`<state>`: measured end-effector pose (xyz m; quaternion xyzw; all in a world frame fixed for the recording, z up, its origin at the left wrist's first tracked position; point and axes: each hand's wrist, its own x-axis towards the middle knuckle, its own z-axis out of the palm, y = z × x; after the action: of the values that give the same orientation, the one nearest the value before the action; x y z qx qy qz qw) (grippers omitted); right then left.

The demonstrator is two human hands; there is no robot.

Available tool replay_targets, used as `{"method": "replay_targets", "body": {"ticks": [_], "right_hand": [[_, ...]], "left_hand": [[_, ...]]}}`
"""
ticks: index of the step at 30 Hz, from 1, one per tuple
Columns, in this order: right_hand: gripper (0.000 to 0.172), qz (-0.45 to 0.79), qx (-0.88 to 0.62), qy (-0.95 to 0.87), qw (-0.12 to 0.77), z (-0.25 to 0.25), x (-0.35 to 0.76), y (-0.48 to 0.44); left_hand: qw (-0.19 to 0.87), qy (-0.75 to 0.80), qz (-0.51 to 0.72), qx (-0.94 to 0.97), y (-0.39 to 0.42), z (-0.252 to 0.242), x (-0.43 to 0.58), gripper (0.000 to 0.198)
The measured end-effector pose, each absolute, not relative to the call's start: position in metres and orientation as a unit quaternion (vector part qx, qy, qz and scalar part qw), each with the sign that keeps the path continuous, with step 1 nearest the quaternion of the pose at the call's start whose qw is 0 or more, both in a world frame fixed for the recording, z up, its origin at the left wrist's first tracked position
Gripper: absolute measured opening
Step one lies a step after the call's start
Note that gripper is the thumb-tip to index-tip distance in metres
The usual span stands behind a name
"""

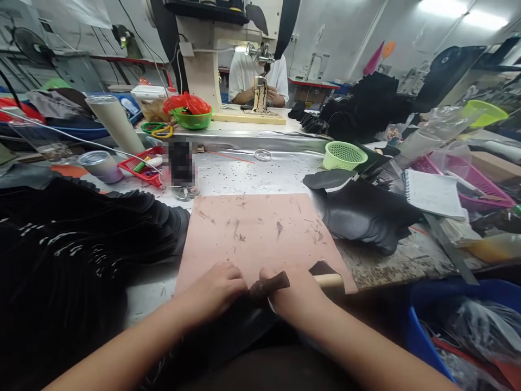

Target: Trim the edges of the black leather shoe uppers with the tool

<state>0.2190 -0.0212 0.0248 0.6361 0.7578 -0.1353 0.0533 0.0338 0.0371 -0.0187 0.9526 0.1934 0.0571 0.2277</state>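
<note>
My right hand [299,296] is closed around a hammer [280,281]. Its dark head sticks out on the thumb side and its pale wooden handle [330,281] shows past the wrist. Close by on the left, my left hand [222,288] has its fingers curled down on a black leather piece [248,315] at the near edge of a pink board [252,217]. Both hands rest low over that edge, and the fingertips are partly hidden. Part of the black material also shows beyond my right hand.
Stacked black pieces [81,228] fill the left side. More black leather [362,209] lies to the right, near a light green basket [345,156] and a notebook [433,193]. A blue bin [415,326] stands lower right. Behind a sewing machine [199,65] sits another person [242,76].
</note>
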Motion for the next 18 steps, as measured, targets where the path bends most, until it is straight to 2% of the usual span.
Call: {"method": "replay_targets", "body": {"ticks": [3,13,18], "right_hand": [[0.014,-0.136,0.623,0.766,0.081,0.024,0.213,-0.019],[0.018,-0.126,0.601,0.787,0.059,0.023,0.199,-0.011],[0.016,-0.137,0.569,0.807,0.082,0.023,0.192,-0.006]], "left_hand": [[0.211,0.190,0.059,0.957,0.037,-0.019,0.027,0.025],[0.219,0.199,0.045,0.954,0.041,-0.017,0.011,0.030],[0.202,0.205,0.045,0.957,0.043,-0.016,0.001,0.032]]}}
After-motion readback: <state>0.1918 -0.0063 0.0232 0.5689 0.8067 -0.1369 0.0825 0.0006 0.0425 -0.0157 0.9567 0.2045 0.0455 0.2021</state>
